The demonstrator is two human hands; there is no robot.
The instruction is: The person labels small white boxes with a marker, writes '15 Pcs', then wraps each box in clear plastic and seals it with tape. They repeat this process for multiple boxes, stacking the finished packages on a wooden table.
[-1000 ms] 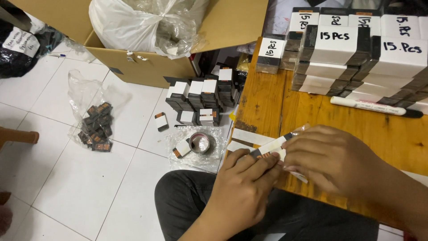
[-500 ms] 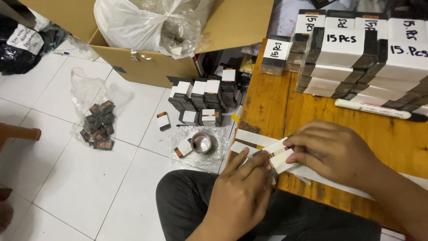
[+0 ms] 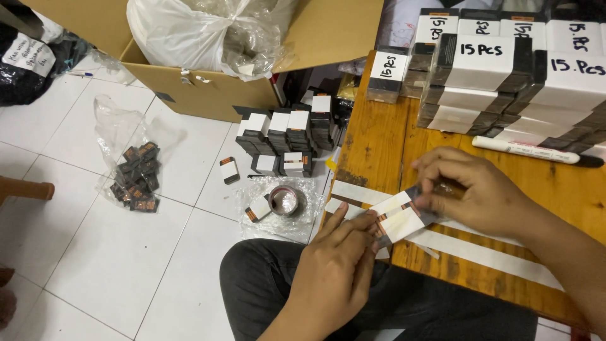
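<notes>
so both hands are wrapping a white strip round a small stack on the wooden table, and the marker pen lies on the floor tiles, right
Not quite. The marker pen lies on the wooden table, just below the piled white-labelled bundles, not on the floor tiles; the head view shows it. The rest holds: the left hand and right hand work a white strip round a small stack.

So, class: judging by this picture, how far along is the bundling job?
Done: wrapped bundles stacked on the table. In hand: the left hand and right hand hold a small stack with a paper strip around it. Left: unwrapped stacks on the floor, plus loose pieces in a bag.
</notes>
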